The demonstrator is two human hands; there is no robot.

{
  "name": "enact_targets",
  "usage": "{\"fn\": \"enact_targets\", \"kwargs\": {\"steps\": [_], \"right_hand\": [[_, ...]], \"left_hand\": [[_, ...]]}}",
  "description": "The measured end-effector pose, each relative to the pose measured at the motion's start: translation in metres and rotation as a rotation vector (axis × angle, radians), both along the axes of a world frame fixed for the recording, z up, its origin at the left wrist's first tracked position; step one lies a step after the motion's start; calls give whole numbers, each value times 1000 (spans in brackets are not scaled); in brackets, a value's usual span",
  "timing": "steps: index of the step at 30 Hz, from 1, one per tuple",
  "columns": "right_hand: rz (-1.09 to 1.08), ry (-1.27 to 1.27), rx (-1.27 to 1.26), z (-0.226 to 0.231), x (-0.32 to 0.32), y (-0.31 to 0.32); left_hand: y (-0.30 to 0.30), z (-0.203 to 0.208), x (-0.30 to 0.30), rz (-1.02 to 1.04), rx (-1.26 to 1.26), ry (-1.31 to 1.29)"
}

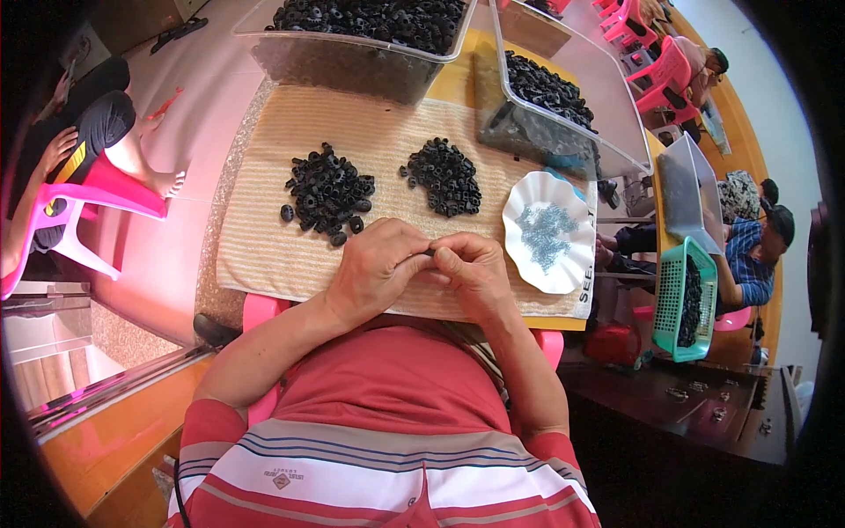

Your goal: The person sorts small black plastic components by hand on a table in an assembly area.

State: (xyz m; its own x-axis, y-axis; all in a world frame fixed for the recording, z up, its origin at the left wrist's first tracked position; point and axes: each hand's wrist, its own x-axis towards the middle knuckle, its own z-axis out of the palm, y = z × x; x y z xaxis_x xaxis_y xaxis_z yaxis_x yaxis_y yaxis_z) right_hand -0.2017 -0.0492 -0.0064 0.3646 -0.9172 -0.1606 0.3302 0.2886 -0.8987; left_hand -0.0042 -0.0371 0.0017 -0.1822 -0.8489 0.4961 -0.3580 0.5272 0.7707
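Note:
My left hand (377, 266) and my right hand (475, 271) meet over the near edge of a striped towel (264, 238). Both are closed, fingertips pinched together around a small black plastic part (429, 252), mostly hidden by the fingers. Just beyond my left hand lies a heap of black plastic pieces (327, 189). A second heap of smaller black ring-like pieces (447, 178) sits beyond my right hand. To the right, a white scalloped plate (519, 189) carries many tiny silvery-blue bits (547, 233) that look like springs.
Two clear plastic bins (352, 66) (563, 136) filled with black parts stand at the towel's far side. A green basket (671, 299) holds more black pieces at the right. Someone sits on a pink chair (106, 189) at the left; other people sit along the right.

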Motion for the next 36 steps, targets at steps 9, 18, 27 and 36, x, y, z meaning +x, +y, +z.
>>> {"fn": "enact_targets", "kwargs": {"steps": [9,18,27,36], "right_hand": [[15,-6,38,2,-3,1],[35,-67,57,-1,-3,3],[65,-120,140,10,-2,4],[83,-81,43,8,-4,3]], "left_hand": [[1,2,1,-16,-100,0],[1,7,0,-18,-136,-20],[3,7,-2,-15,-207,-63],[1,7,1,-21,-183,-5]]}}
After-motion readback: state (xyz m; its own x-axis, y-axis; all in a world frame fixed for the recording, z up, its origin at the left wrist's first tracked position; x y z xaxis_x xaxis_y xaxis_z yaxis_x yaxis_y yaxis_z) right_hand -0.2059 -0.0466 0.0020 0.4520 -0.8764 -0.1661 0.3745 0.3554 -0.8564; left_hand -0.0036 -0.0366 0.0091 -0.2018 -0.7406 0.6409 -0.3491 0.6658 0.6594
